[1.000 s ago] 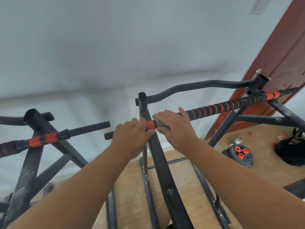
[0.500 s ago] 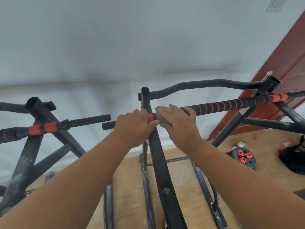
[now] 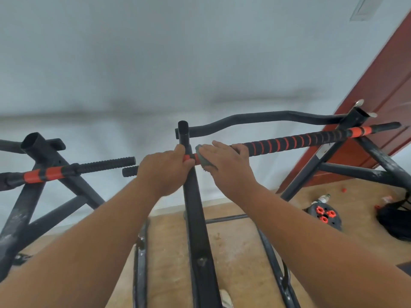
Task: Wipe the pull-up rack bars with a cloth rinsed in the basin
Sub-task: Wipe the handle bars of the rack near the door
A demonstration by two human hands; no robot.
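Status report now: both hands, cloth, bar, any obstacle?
Left hand grips bar. Right hand holds cloth on it. Upright post stands between hands.

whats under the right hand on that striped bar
A grey cloth sits under the right hand, pressed around the black-and-orange bar. Only its left edge shows; the palm covers the rest of the cloth and the stretch of bar beneath it.

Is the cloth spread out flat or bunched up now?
Bunched up: the grey cloth is a small wad between the right hand and the striped bar.
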